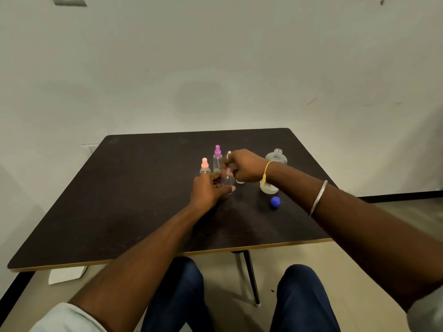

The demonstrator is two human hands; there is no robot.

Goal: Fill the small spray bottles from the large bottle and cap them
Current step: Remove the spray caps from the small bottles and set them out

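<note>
On the dark table [143,200], my left hand [207,191] grips a small clear spray bottle [227,180] by its body. My right hand [244,165] is closed over that bottle's top, on its spray cap, which is mostly hidden. Behind stand a pink-capped small bottle [205,167] and a purple-capped small bottle [217,159], both upright. Another small clear bottle [240,181] peeks out under my right hand. The large clear bottle [276,157] stands uncapped behind my right wrist. Its blue cap [275,202] lies on the table nearby.
A white wall rises just behind the table. A small white box [66,275] sits on the floor under the table's left front corner. My knees are below the front edge.
</note>
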